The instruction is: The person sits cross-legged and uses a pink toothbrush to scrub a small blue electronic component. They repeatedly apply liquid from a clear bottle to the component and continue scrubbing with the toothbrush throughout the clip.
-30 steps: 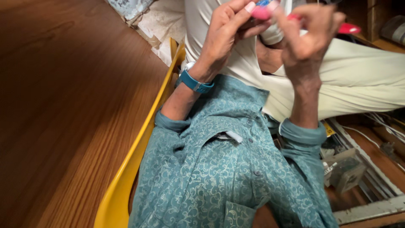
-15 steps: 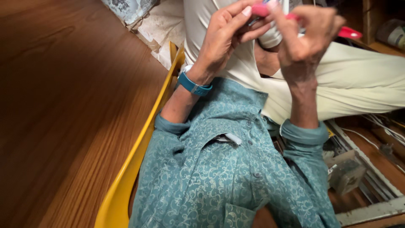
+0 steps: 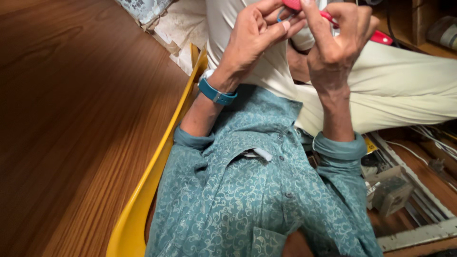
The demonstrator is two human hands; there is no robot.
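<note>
The left hand [image 3: 254,38] is raised at the top of the view with its fingers curled in and the fingertips [image 3: 284,24] pressed together around the near end of a pink-red tool [image 3: 333,21]. The right hand [image 3: 335,45] faces it, thumb and forefinger pinched shut on the same tool, the other fingers folded loosely behind. The two hands sit just beside each other, almost knuckle to knuckle.

The tool is at the upper edge of the frame, above the cream trousers [image 3: 404,90], and part of it is cut off by that edge. Its long axis runs roughly level, from the left hand's fingertips out to the person's right, where a red tip [image 3: 382,37] pokes past the right hand. A pale rounded piece [image 3: 304,40] sits between the palms; it may belong to the tool, but the fingers hide too much to tell.

Room is tight above, since the hands touch the frame's top. Below them lie the trousers and the teal patterned shirt [image 3: 238,190]. A blue wristband [image 3: 216,93] circles the left wrist. To the person's left, the yellow chair edge [image 3: 152,176] runs diagonally along the wooden floor [image 3: 71,119], which is open. To the right, metal rails and small parts [image 3: 404,200] crowd the floor.
</note>
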